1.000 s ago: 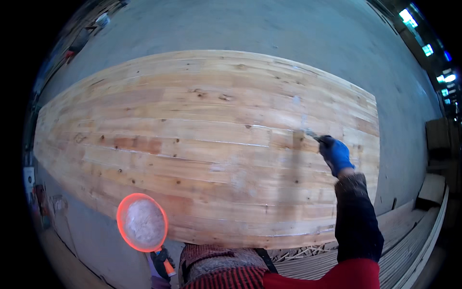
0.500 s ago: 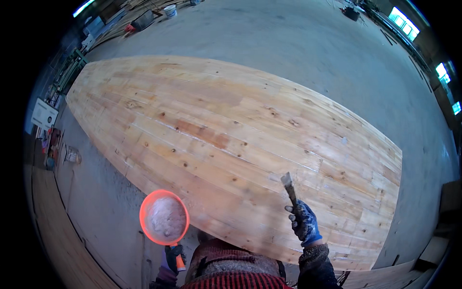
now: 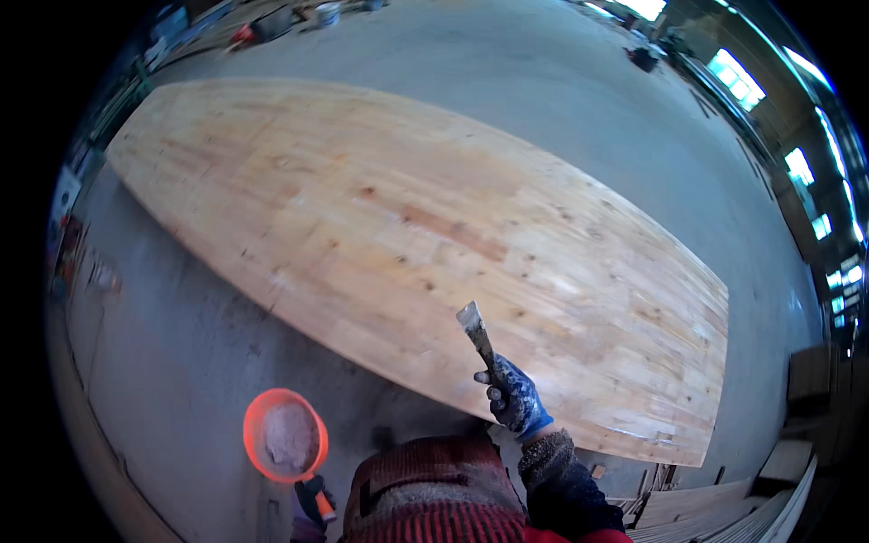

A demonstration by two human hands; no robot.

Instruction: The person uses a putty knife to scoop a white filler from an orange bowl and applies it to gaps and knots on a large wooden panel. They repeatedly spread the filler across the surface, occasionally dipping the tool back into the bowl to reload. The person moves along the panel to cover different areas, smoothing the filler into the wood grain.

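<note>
Clasping a scraper (image 3: 481,338) that juts forward-left, the closed right hand (image 3: 514,398) hovers at the near edge of the wooden panel (image 3: 579,271); outside that edge, the left hand (image 3: 310,497) curls round the handle (image 3: 325,508) of an orange pan (image 3: 248,440).

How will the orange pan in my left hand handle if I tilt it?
The orange pan probably feels front-heavy: its pale contents sit beyond the left hand, which grips the handle. It seems stiff, its round outline looking undistorted. Steep tilting might spill some, since the top is open.
</note>
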